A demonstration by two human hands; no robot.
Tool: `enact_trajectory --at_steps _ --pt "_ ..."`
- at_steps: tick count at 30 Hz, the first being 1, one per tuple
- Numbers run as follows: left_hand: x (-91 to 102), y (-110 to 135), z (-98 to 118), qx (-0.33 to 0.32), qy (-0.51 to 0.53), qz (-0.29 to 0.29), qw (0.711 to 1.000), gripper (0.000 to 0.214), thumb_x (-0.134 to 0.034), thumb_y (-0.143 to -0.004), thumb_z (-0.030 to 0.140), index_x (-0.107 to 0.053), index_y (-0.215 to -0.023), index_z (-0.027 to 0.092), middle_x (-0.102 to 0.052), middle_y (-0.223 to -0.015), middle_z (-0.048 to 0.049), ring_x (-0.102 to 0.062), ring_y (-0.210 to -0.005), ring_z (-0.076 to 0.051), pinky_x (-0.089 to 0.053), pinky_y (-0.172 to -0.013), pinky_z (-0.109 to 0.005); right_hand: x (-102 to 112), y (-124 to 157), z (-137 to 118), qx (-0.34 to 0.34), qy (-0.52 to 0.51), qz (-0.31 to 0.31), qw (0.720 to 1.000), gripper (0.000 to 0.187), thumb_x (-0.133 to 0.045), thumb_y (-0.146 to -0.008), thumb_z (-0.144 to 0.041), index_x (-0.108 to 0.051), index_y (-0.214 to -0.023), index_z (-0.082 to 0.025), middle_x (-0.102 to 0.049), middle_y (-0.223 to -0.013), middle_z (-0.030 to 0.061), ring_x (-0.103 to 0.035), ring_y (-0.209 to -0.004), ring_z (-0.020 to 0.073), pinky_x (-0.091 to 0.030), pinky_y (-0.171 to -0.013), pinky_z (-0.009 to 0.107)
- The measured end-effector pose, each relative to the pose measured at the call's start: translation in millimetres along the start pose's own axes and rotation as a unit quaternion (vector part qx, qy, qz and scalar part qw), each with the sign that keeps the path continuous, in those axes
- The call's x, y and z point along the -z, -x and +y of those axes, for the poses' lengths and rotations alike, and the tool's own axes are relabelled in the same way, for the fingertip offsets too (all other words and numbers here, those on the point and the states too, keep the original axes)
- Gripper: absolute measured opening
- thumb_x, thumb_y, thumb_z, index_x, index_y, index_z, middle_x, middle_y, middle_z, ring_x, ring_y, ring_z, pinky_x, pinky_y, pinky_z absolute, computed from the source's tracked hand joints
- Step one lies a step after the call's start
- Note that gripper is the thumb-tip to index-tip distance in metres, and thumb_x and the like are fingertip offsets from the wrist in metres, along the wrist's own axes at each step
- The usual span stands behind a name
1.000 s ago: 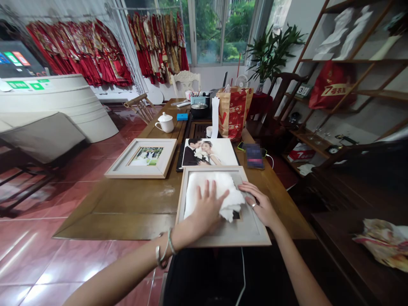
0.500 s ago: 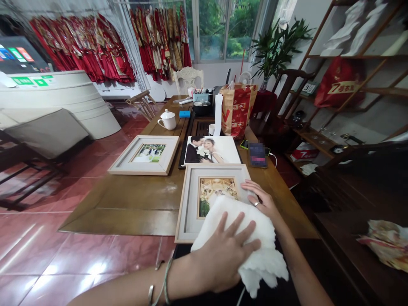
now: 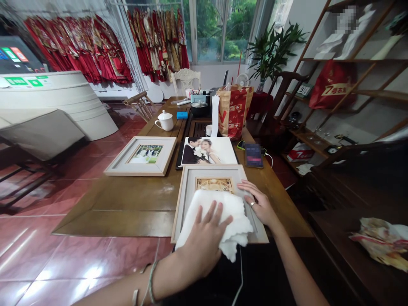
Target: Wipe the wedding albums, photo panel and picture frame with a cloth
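Observation:
A picture frame (image 3: 178,212) with a pale wood border lies at the near edge of the wooden table (image 3: 134,191). Across its lower part is a white cloth (image 3: 219,204) that hides much of the photo. My left hand (image 3: 204,238) presses flat on the cloth with its fingers spread. On the frame's right side rests my right hand (image 3: 256,202), a ring on one finger, fingers stretched out over the edge. Just behind stands out a wedding photo print (image 3: 219,151), lying flat. A second picture frame (image 3: 119,163) lies to the left.
A phone (image 3: 254,155) with a white cable lies right of the print. Further back are a white lidded cup (image 3: 165,121), a blue box (image 3: 182,115), a black pot (image 3: 199,109) and a red-and-brown paper bag (image 3: 235,112). Shelves (image 3: 338,59) stand at the right.
My left hand has moved the cloth leftward across the frame, baring its lower right corner. My right hand stays at the frame's right side.

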State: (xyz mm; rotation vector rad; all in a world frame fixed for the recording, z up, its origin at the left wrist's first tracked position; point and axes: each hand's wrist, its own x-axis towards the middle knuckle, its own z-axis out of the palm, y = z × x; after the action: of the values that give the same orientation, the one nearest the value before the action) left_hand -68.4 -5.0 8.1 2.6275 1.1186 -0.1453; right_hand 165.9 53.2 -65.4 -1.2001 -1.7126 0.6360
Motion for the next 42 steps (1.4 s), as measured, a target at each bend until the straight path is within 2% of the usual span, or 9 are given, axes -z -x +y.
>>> enact_trajectory --at_steps 6,12,14,17,22,26,31,39,42 --pt "-8.5 4.5 -24.8 0.11 -0.087 0.075 0.987 0.079 -0.058 -0.072 0.003 -0.034 -0.142 0.029 -0.022 -0.153 -0.0169 -0.006 -0.14 -0.034 -0.017 -0.111 -0.056 -0.3 0.6 0.5 -0.011 0.009 -0.005 1.0 0.029 -0.049 -0.088 -0.024 -0.065 -0.112 -0.024 -0.062 -0.125 0.0083 -0.046 -0.129 0.025 -0.033 -0.109 0.051" --pt "9.8 -30.8 -60.3 0.174 -0.122 0.145 0.966 0.079 -0.05 -0.072 -0.007 -0.035 -0.143 0.026 -0.025 -0.151 -0.0174 -0.008 -0.139 -0.036 -0.018 -0.11 -0.057 -0.7 -0.2 0.4 -0.012 0.002 -0.002 1.0 0.029 -0.05 -0.087 -0.023 -0.066 -0.111 -0.024 -0.062 -0.125 0.0075 -0.047 -0.128 0.0251 -0.033 -0.11 0.05" --pt "15.9 -46.7 -69.8 0.146 -0.117 0.144 0.972 0.084 -0.047 -0.07 -0.009 -0.031 -0.144 0.026 -0.022 -0.153 -0.0162 -0.007 -0.14 -0.035 -0.018 -0.109 -0.059 -0.8 -0.6 0.6 -0.011 -0.001 0.0 1.0 0.029 -0.05 -0.087 -0.023 -0.066 -0.111 -0.024 -0.063 -0.124 0.0075 -0.047 -0.128 0.0255 -0.034 -0.109 0.05" --pt "21.5 -72.4 -76.4 0.056 -0.095 0.127 0.986 0.088 -0.047 -0.068 -0.008 -0.024 -0.146 0.025 -0.016 -0.155 -0.013 -0.003 -0.141 -0.033 -0.017 -0.108 -0.062 -1.1 -0.9 2.6 -0.008 0.001 0.005 1.0 0.029 -0.051 -0.086 -0.023 -0.067 -0.111 -0.024 -0.063 -0.124 0.008 -0.048 -0.127 0.0258 -0.035 -0.109 0.05" --pt "27.9 -121.0 -66.0 -0.101 -0.077 0.114 0.985 0.085 -0.049 -0.07 0.0 -0.018 -0.147 0.019 -0.014 -0.156 -0.0098 -0.003 -0.143 -0.023 -0.013 -0.114 -0.047 -2.8 0.8 10.9 -0.019 0.014 0.026 0.999 0.027 -0.053 -0.084 -0.024 -0.069 -0.106 -0.023 -0.063 -0.123 0.0082 -0.051 -0.124 0.0269 -0.038 -0.107 0.048" --pt "31.9 -144.2 -51.4 -0.122 -0.096 0.11 0.982 0.074 -0.048 -0.074 0.004 -0.025 -0.144 0.014 -0.021 -0.154 -0.0088 -0.01 -0.143 -0.023 -0.016 -0.114 -0.045 -3.2 2.7 14.7 -0.038 0.032 0.03 0.998 0.027 -0.054 -0.083 -0.025 -0.068 -0.106 -0.023 -0.064 -0.122 0.0089 -0.053 -0.122 0.0282 -0.039 -0.105 0.048" --pt "32.5 -131.3 -51.9 -0.061 -0.103 0.105 0.987 0.065 -0.051 -0.078 0.007 -0.033 -0.141 0.012 -0.025 -0.153 -0.0102 -0.015 -0.141 -0.029 -0.022 -0.111 -0.052 -0.6 1.6 8.5 -0.029 0.017 0.011 0.999 0.028 -0.052 -0.085 -0.023 -0.067 -0.108 -0.024 -0.062 -0.126 0.0076 -0.049 -0.127 0.0262 -0.037 -0.108 0.048" --pt "39.1 -71.4 -98.7 0.069 -0.112 0.099 0.986 0.076 -0.054 -0.071 0.0 -0.032 -0.143 0.017 -0.023 -0.153 -0.0086 -0.013 -0.141 -0.031 -0.022 -0.111 -0.055 0.3 -0.2 -0.4 -0.014 -0.002 -0.005 1.0 0.03 -0.049 -0.087 -0.022 -0.065 -0.112 -0.024 -0.062 -0.126 0.0075 -0.047 -0.128 0.0242 -0.033 -0.11 0.049" --pt "39.2 -57.1 -101.3 0.118 -0.11 0.099 0.982 0.075 -0.057 -0.073 0.003 -0.032 -0.143 0.018 -0.021 -0.154 -0.0104 -0.009 -0.142 -0.032 -0.017 -0.112 -0.055 0.4 0.1 0.4 -0.01 0.0 -0.006 1.0 0.029 -0.049 -0.087 -0.022 -0.065 -0.112 -0.024 -0.062 -0.125 0.0076 -0.047 -0.128 0.0245 -0.033 -0.11 0.05"
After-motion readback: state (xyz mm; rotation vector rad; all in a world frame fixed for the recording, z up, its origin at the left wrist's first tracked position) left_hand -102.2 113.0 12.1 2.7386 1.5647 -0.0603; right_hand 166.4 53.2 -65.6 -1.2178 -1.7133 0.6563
